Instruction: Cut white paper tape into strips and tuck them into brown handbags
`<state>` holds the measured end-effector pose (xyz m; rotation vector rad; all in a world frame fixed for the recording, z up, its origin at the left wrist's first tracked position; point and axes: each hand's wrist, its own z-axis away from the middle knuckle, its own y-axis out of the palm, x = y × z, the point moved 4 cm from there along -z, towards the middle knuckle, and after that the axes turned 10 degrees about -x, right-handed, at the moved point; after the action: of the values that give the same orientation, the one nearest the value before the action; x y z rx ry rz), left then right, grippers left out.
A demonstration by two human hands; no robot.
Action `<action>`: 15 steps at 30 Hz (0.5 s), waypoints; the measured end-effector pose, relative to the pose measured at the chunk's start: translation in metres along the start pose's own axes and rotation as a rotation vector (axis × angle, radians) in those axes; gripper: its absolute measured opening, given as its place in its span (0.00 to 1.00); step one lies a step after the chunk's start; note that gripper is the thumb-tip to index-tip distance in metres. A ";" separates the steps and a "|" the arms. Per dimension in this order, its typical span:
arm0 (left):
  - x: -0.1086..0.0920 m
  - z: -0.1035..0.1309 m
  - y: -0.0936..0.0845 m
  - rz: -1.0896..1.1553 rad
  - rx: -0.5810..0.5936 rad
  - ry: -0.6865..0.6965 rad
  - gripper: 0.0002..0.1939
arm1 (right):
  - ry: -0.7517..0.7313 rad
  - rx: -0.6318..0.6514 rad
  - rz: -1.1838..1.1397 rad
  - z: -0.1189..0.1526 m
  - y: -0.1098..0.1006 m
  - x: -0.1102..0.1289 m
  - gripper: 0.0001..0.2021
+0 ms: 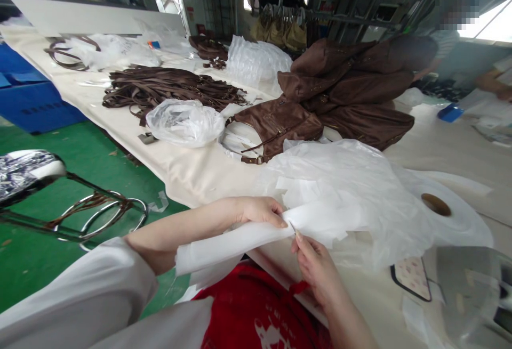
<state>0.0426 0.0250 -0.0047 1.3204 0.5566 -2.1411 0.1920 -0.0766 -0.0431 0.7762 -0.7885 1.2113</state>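
A long folded strip of white sheet material [234, 241] lies across the near table edge, in front of me. My left hand [262, 212] is closed over its upper edge, thumb and fingers pinching it. My right hand [314, 258] is closed around a small tool with a thin dark metal tip [293, 226]. That tip touches the white sheet just right of my left fingers; most of the tool is hidden in the hand, so its kind does not show. Beyond my hands, clear plastic film [340, 178] is heaped over more white pieces.
A brown handbag [288, 125] lies beyond the film, with more brown bags [360, 93] piled behind it. Brown straps [168, 85] lie left. A white roll [468, 216] and a phone [412, 278] are on the right. A stool [32, 173] stands left. People work at far right.
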 end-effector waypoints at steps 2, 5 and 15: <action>-0.001 0.001 0.001 0.037 0.004 -0.008 0.19 | -0.002 -0.002 -0.004 0.000 0.000 0.001 0.26; -0.002 0.002 0.002 0.069 0.004 -0.019 0.18 | 0.008 0.000 -0.019 0.000 0.000 -0.001 0.26; -0.002 -0.005 0.001 0.004 0.014 0.038 0.16 | 0.022 -0.075 0.021 -0.004 0.007 0.002 0.27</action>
<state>0.0473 0.0272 -0.0048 1.3715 0.5555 -2.1241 0.1857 -0.0707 -0.0432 0.6934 -0.8211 1.2000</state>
